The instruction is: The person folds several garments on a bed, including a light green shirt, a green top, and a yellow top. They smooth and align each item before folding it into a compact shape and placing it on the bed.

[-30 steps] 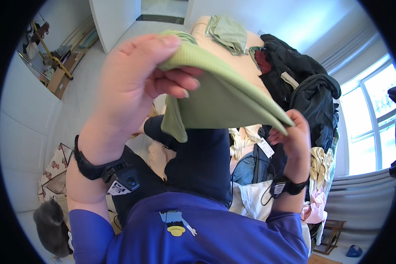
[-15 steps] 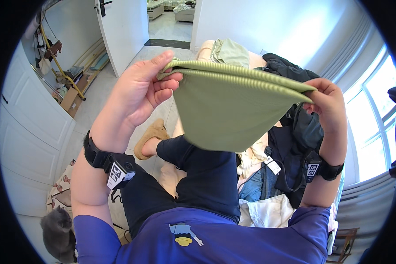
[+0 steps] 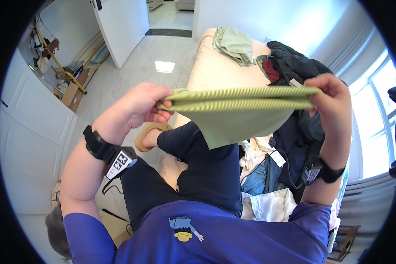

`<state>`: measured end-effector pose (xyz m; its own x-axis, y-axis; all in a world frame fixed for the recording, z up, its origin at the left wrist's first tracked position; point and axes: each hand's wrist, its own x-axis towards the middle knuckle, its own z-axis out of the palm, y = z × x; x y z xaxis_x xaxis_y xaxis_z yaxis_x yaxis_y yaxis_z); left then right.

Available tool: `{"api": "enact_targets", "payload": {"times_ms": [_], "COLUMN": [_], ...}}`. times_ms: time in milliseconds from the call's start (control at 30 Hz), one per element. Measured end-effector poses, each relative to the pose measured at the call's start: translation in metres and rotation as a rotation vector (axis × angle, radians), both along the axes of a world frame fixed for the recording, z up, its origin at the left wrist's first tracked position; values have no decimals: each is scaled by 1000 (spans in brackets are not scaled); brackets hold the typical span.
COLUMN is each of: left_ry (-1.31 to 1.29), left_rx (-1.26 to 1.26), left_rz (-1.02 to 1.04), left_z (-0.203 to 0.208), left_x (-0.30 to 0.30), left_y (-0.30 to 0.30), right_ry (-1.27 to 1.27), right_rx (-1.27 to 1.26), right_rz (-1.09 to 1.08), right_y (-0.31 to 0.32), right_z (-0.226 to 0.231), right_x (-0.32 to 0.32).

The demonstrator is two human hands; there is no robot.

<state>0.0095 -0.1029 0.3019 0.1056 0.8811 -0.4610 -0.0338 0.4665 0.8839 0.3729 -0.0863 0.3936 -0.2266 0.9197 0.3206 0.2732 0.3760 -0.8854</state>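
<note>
A light green ribbed garment (image 3: 246, 121), its exact kind unclear, is stretched between my two hands above my lap. My left hand (image 3: 147, 103) pinches one end of its folded ribbed edge between thumb and fingers. At the other end, my right hand (image 3: 332, 97) grips the same edge, slightly blurred. The lower part of the cloth hangs down in front of my dark trousers (image 3: 202, 158). Each forearm wears a black strap with a small device.
Folded light green clothing (image 3: 234, 45) lies on the far end of the bed (image 3: 207, 61). Dark clothes (image 3: 295, 61) are heaped along its right side; jeans (image 3: 256, 180) and white cloth (image 3: 270, 206) lie nearer. A grey cat (image 3: 57, 231) is at lower left, partly hidden by my arm.
Both hands have come down a little, my left more, so the garment's edge is now nearly level. The hanging cloth looks shorter and narrower. My view has tilted, showing more of the bed.
</note>
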Motion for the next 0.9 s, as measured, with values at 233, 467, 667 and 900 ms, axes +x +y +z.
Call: {"api": "enact_targets", "payload": {"times_ms": [233, 467, 667, 900], "left_ry": [-215, -476, -575, -620], "left_rx": [-150, -21, -29, 21], "left_rz": [79, 184, 164, 28], "left_z": [-72, -73, -70, -48], "left_x": [-1, 15, 18, 23], "left_y": [-63, -90, -94, -59], "right_ry": [62, 88, 58, 117], "right_rx": [-226, -173, -98, -91], "right_rz": [52, -79, -116, -139], "right_y": [-68, -72, -80, -31], "right_z": [-57, -74, -77, -89], "right_x": [9, 18, 23, 41]}}
